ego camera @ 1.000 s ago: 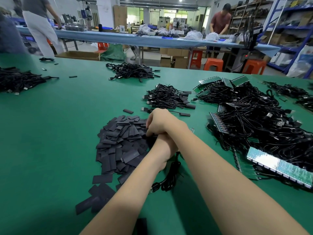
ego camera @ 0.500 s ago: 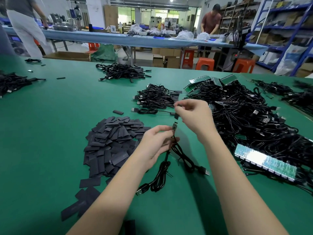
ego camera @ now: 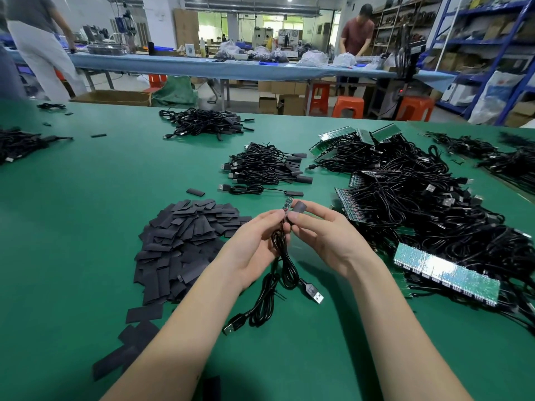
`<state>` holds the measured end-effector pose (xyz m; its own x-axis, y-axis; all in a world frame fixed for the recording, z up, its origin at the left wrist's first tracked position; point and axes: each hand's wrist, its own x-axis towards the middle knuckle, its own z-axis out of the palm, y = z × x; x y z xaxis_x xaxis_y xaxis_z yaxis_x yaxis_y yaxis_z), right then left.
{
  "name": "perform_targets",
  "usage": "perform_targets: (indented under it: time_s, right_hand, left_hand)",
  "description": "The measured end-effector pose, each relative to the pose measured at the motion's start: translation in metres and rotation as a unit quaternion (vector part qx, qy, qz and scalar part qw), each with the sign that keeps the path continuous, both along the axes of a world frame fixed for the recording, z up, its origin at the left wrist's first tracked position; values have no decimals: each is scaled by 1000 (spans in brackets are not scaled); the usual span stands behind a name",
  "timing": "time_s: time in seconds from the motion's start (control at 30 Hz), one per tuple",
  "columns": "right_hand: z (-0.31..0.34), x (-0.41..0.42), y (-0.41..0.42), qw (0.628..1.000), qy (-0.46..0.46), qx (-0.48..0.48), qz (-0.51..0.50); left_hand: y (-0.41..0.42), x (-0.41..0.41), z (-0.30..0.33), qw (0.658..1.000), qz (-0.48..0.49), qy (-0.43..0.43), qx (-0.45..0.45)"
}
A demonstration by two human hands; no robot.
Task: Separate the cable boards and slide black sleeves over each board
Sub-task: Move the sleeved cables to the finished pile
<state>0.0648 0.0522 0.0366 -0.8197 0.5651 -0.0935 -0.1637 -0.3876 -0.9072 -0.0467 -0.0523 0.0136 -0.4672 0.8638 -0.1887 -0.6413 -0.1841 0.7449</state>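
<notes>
Two hands meet over the middle of the green table (ego camera: 72, 227) in the head view, the only one there is. The left hand (ego camera: 254, 244) pinches a black cable (ego camera: 285, 264) just below its small green board (ego camera: 287, 204), which stands free above the fingertips. The right hand (ego camera: 324, 235) holds a black sleeve (ego camera: 299, 206) between thumb and forefinger, its mouth just beside the board's upper end, not yet over it. Whether the sleeve already touches the board I cannot tell.

To do this step well, I judge the sleeve's flat mouth wants a squeeze on its edges to open it, with the board lined up lengthwise, then one straight push down to the solder joints.

Left of the hands lies the heap of loose sleeves (ego camera: 185, 238); far of them, a small pile of sleeved cables (ego camera: 266, 166); right, the tangle of unseparated cables with board strips (ego camera: 445, 270). Bare table lies near the left arm and between the forearms, where the cable's USB plug (ego camera: 314, 295) rests, so finished pieces have room to travel far and slightly left.
</notes>
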Motion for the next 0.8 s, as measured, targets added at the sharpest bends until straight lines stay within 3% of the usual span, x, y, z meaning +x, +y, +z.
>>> perform_targets:
  time_s: [0.1,0.2,0.47,0.67,0.8]
  right_hand:
    - [-2,1,0,999,-8,-2,-32]
    - [-3,1,2,990,-76,74,-89]
    - [2,7,1,1000,2,7,22]
    - [3,10,7,986,-95,133,-47]
    - [3,8,4,996,-43,84,7]
  left_hand:
    - [-1,0,1,1000,10,13,-12]
    - [-1,1,3,1000,18,10,-7]
    - [-1,4,4,1000,0,13,0]
    - [-1,4,4,1000,6,3,2]
    - [-1,6,6,1000,-5,13,4]
